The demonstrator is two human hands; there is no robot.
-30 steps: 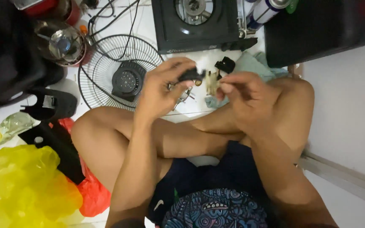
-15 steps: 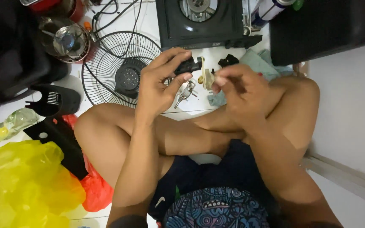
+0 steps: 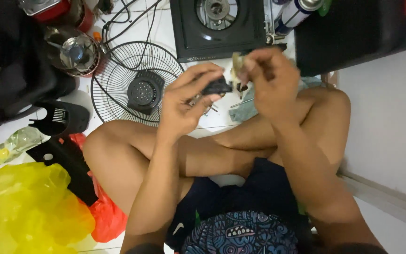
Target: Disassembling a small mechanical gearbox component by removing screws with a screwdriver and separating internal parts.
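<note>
My left hand [image 3: 184,101] grips a small black plastic part [image 3: 216,86] between thumb and fingers, held up above my crossed legs. My right hand [image 3: 269,80] is just right of it, fingers pinched on a small pale yellowish piece [image 3: 236,61] that nearly touches the black part. Both hands hover over the white tiled floor in front of my knees. Small metal bits and a screwdriver-like rod [image 3: 240,102] lie on the floor beneath them, partly hidden by my hands.
A round black wire fan grille [image 3: 137,84] lies on the floor left of my hands. Behind it sit a black single-burner gas stove [image 3: 217,23] and spray cans [image 3: 294,14]. A yellow plastic bag [image 3: 24,211], an orange bag [image 3: 106,211], black plastic fan parts [image 3: 59,120] and a bottle [image 3: 10,146] lie at left.
Both hands have risen and drawn closer to the camera with their parts. The view has shifted slightly, so the stove and fan grille sit lower in frame.
</note>
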